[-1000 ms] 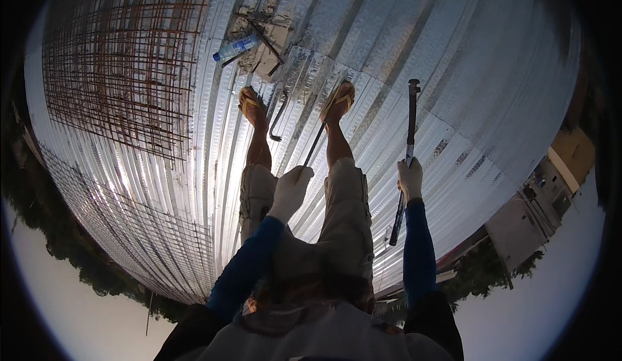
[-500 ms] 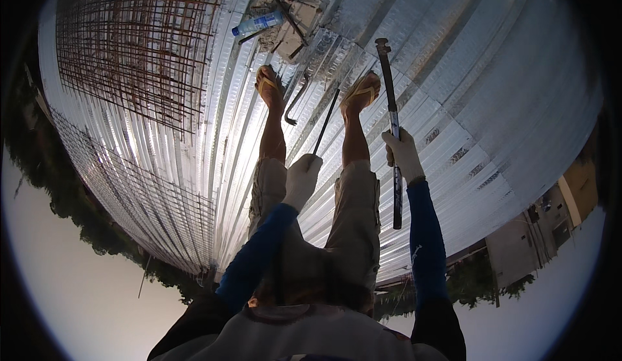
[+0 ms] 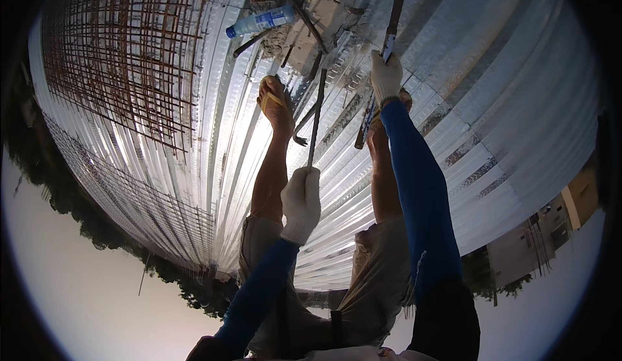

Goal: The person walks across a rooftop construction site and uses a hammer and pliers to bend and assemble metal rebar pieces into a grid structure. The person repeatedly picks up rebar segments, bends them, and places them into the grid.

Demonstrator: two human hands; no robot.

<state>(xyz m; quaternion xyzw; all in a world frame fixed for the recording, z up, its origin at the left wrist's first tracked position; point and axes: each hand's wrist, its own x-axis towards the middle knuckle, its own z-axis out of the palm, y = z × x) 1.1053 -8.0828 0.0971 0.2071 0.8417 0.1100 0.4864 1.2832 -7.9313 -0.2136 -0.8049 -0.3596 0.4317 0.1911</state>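
Left hand (image 3: 302,207), gloved fingers clenched on a slim rod (image 3: 316,120); right hand (image 3: 387,76) gripping a hammer (image 3: 396,12) — plastic bottle (image 3: 264,21) by gritty rubble (image 3: 327,12), rusty mesh (image 3: 123,53) toward the ribbed decking's (image 3: 512,82) left edge.

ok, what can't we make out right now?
Head view:
Long tool: upper end cut off by the top edge; part of the middle hidden by the right hand.
Thin rod: lower end hidden inside the left hand.
Right foot: largely covered by the right wrist and blue sleeve.
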